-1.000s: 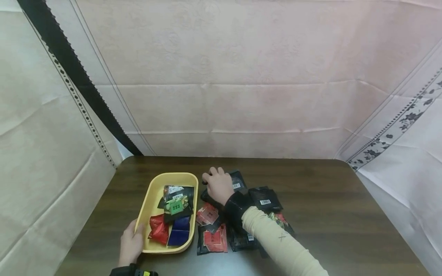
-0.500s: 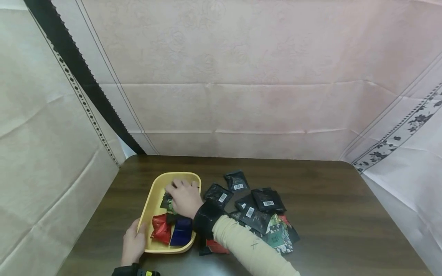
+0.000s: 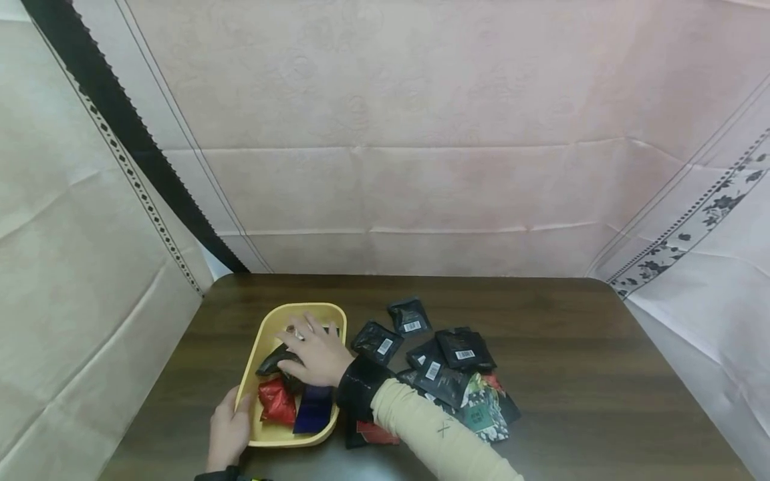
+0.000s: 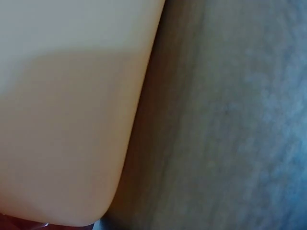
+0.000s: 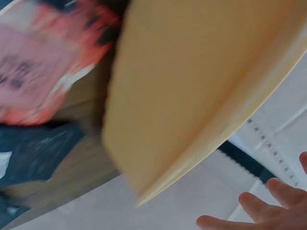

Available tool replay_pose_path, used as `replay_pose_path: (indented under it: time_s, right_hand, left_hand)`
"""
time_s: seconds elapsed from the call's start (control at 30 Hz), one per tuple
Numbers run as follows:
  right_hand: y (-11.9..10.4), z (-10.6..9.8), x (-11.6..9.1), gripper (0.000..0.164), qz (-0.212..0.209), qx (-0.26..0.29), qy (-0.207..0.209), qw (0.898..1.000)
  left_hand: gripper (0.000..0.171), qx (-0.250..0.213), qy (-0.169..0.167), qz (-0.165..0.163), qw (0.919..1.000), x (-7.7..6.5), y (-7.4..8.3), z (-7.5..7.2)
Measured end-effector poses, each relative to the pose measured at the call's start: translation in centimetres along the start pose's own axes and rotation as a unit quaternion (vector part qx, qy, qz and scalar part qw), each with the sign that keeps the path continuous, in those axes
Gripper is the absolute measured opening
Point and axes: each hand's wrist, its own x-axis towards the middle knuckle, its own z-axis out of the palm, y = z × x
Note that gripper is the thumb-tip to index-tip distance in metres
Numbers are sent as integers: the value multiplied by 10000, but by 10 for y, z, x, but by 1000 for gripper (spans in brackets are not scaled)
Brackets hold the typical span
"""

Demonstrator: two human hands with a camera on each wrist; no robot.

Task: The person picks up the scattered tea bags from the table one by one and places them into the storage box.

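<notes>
My left hand (image 3: 228,427) grips the left rim of a yellow plastic tray (image 3: 267,327), with the thumb over the edge. Over the tray spreads my right hand (image 3: 315,354), its fingers apart and nothing visibly held. A black packet (image 3: 273,359) lies by its thumb, partly covered by the hand. Inside the tray are also a crumpled red packet (image 3: 278,402) and a dark blue packet (image 3: 314,407). The right wrist view shows spread fingertips (image 5: 254,206) beyond the tray's outer wall (image 5: 192,86); the left wrist view shows mostly the tray's side (image 4: 72,134).
Right of the tray, several black packets lie loosely heaped, including one at the back (image 3: 409,316) and one near the tray (image 3: 377,342). A green patterned packet (image 3: 484,414) and a red one (image 3: 377,433) lie nearer. All rest on a brown wooden table (image 3: 571,374).
My right hand has moved left from the loose packets to above the tray, and its fingers have spread. A black packet now shows by its thumb. My left hand stays on the rim.
</notes>
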Motion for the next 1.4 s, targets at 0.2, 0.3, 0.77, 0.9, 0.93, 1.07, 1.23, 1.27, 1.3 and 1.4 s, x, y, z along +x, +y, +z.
replay_pose_path:
  time_s: [0.2, 0.3, 0.77, 0.9, 0.93, 1.07, 1.23, 1.27, 1.3, 1.4]
  right_hand:
    - [41, -5, -20, 47, 827, -73, 169, 9964]
    - [72, -9, -39, 44, 1590, -153, 279, 9868]
    - [169, -8, -136, 51, 3681, 99, -426, 9287]
    - [177, -4, -144, 56, 3672, 296, -630, 9275]
    - [179, -2, -145, 57, 3674, 337, -671, 9270]
    - [183, 4, -148, 52, 3678, 431, -718, 9261]
    - [186, 5, -150, 34, 3538, 249, -408, 9341]
    - [186, 4, -150, 29, 3493, 207, -277, 9364]
    - [186, 3, -150, 24, 3436, 170, -135, 9389]
    - [187, 2, -150, 20, 3334, 147, 213, 9424]
  left_hand:
    - [35, -43, 9, -6, 10000, -1, -2, 0]
    - [35, -28, 13, 15, 10000, 0, -1, -1]
    - [37, 17, 22, -226, 9997, -1, -3, -3]
    - [36, 43, 113, -138, 9998, -2, -4, -2]
    - [36, 45, 112, -125, 9998, -2, -3, -2]
    - [36, 22, 75, -146, 9999, -2, -3, -1]
    - [37, -2, 20, -248, 9997, -1, -1, 1]
    - [38, 4, -1, -256, 9997, -1, -1, 1]
    - [38, 9, -16, -255, 9997, -1, 0, 1]
    - [38, 3, -52, -237, 9997, 0, 1, 3]
